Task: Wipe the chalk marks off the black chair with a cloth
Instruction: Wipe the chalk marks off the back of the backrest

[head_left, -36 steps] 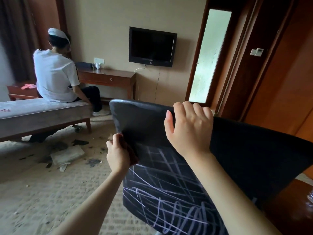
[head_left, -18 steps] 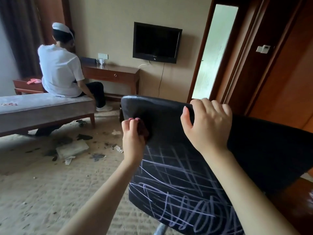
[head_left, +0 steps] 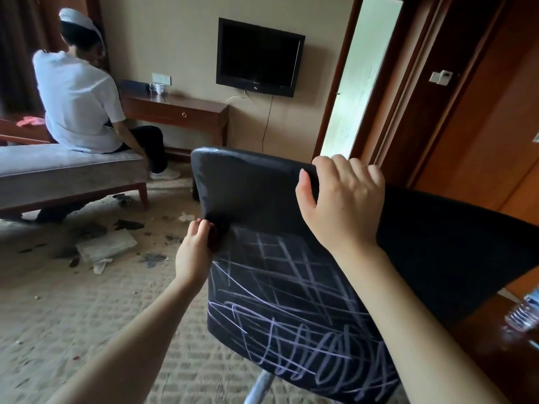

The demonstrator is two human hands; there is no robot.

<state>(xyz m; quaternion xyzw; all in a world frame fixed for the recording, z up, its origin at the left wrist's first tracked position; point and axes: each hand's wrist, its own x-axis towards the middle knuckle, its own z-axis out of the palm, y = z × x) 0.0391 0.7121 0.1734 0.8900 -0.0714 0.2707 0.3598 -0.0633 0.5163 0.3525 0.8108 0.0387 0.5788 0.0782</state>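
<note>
The chair [head_left: 262, 193] stands directly before you, its back tilted toward you and its upper band clean. The chalk marks [head_left: 291, 316] cover the middle and lower back. Your right hand [head_left: 344, 205] grips the top edge with its fingers curled over it; brace there so the back cannot swing under pressure. Your left hand [head_left: 194, 249] has its fingers bunched round the cloth [head_left: 214, 237], pressed at the left edge where the marks begin. Wipe in overlapping horizontal passes, working downward.

Left hand [head_left: 194, 249] clenched, right hand [head_left: 344, 205] curled
</note>
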